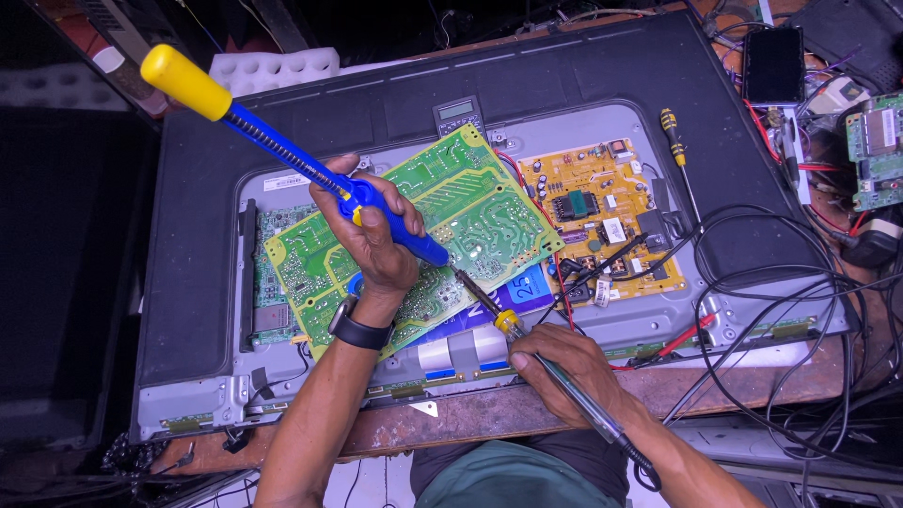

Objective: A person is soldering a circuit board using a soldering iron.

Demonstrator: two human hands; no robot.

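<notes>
My left hand [372, 240] has its fingers [395, 202] wrapped shut around the blue body of the solder sucker [310, 169], thumb side near the yellow button, with its yellow plunger knob up and away toward the far left and its tip down on the green circuit board [470, 212]. My right hand [564, 362] has its fingers closed around the soldering iron [503, 320], held like a pen, with the yellow collar just ahead of my fingertips and the metal tip reaching up to the same spot on the board, meeting the sucker's tip.

I judge the work is mid-way: both tips are on a joint near the board's lower middle, and whether that joint is cleared I cannot tell.

The green board lies tilted, underside up, over the open back of a television [583, 85]. Just right of it sits an orange board [593, 212], with a screwdriver [673, 132] beyond, and tangled black cables [781, 310] spill over the desk [527, 409] edge.
</notes>
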